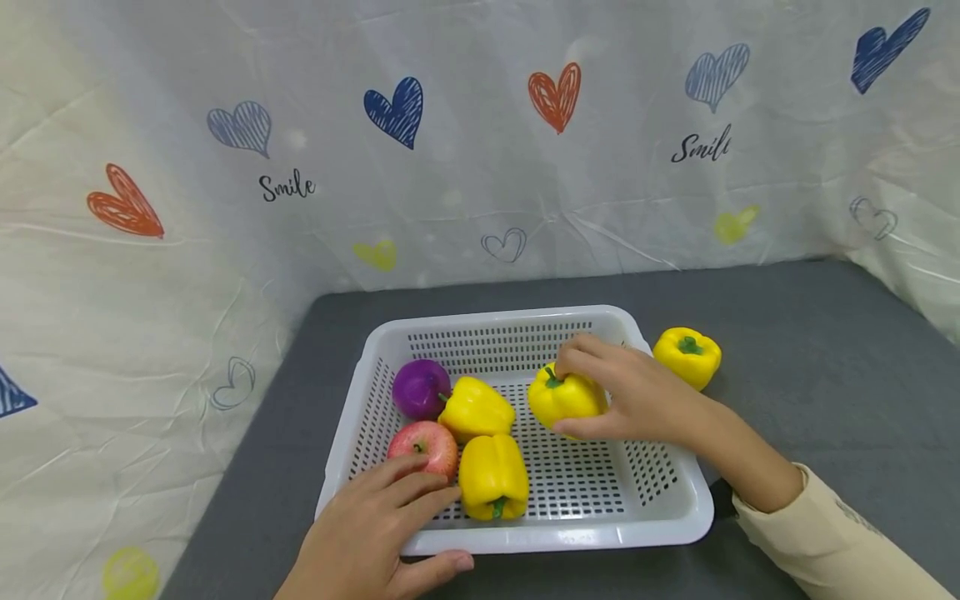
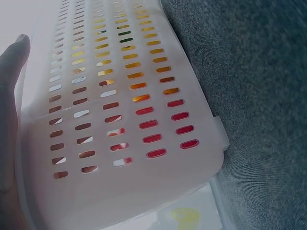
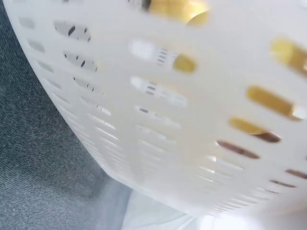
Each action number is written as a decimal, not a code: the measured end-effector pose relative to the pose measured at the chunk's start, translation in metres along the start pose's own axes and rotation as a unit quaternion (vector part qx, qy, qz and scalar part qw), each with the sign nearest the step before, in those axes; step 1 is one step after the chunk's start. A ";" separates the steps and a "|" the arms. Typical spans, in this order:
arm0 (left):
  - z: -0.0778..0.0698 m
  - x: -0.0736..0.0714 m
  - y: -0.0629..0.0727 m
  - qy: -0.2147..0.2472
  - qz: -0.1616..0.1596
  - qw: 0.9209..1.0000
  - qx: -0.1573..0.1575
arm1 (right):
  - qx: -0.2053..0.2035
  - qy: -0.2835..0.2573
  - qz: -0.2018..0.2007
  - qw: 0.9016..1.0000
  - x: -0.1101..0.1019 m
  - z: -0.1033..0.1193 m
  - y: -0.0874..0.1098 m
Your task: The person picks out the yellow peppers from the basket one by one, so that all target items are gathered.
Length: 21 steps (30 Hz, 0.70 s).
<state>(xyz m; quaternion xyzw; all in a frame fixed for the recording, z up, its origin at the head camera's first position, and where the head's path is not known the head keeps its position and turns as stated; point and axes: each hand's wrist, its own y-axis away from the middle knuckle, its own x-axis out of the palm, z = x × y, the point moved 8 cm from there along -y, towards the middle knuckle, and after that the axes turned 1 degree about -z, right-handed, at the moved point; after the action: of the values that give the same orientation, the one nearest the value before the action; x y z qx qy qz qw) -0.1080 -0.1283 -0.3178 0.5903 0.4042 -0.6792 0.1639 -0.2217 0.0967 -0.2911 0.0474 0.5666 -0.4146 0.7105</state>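
Observation:
My right hand (image 1: pixel 645 396) grips a yellow bell pepper (image 1: pixel 558 402) inside the right part of a white perforated plastic basket (image 1: pixel 555 537). My left hand (image 1: pixel 367 521) holds the basket at its front left corner, fingers over the rim and thumb outside the front wall. Its fingertips lie close to a red apple (image 1: pixel 433 440); whether they touch it I cannot tell. Two more yellow bell peppers, one lying behind (image 1: pixel 476 408) and one in front (image 1: pixel 491 475), sit beside the apple. A glossy purple round vegetable or fruit (image 1: pixel 420 389) is at the back left.
Another yellow bell pepper (image 1: pixel 688 357) stands on the grey cloth-covered table (image 1: pixel 825 375), outside the basket at its right. A pale curtain (image 1: pixel 465 183) printed with hearts hangs behind the table. Both wrist views mostly show the basket's slotted wall (image 2: pixel 120 191).

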 end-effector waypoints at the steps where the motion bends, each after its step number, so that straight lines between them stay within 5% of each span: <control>1: 0.000 0.000 0.000 0.000 0.003 1.000 -0.001 | 0.000 0.001 -0.002 1.000 -0.001 0.001 0.001; 9: 0.003 0.004 -0.001 0.008 0.038 0.999 -0.023 | 0.037 -0.010 -0.013 0.999 -0.009 -0.001 0.010; 14: 0.002 0.004 0.000 0.002 0.027 1.000 -0.015 | 0.064 -0.014 -0.005 0.998 -0.012 -0.005 0.016; 21: 0.002 0.004 0.001 -0.002 0.019 1.000 -0.010 | 0.050 -0.014 -0.028 0.998 -0.020 -0.002 0.023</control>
<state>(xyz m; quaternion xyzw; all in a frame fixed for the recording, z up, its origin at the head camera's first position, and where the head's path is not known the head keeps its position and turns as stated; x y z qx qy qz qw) -0.1094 -0.1292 -0.3215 0.5949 0.3993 -0.6731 0.1833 -0.2084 0.1234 -0.2844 0.0611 0.5366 -0.4628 0.7030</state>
